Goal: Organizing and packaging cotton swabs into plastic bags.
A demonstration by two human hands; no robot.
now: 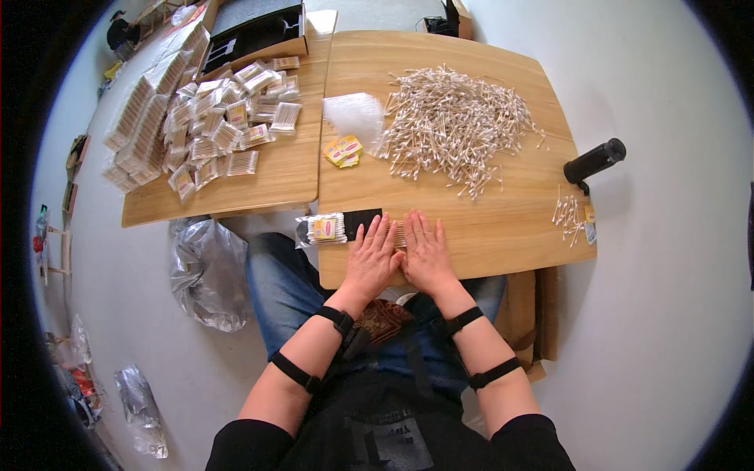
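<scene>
Near the table's front edge, my left hand (369, 257) lies flat with its fingers stretched forward. Beside it my right hand (426, 253) is also flat, the thumbs meeting or nearly so. A few cotton swabs (400, 234) show in the gap between the hands; the rest of that group is hidden under them. Left of my left fingers is a flat black strip (361, 219), partly covered by the hand. Next to it, a clear plastic bag (304, 231) holds a row of cotton swabs with a yellow and white card (324, 228) on top.
A big heap of loose cotton swabs (455, 125) spreads behind my hands. Clear bags (353, 115) and yellow cards (342, 151) lie left of it. Filled swab packets (228, 129) cover the left table. A black cylinder (594, 162) stands at the right edge near scattered swabs (567, 216).
</scene>
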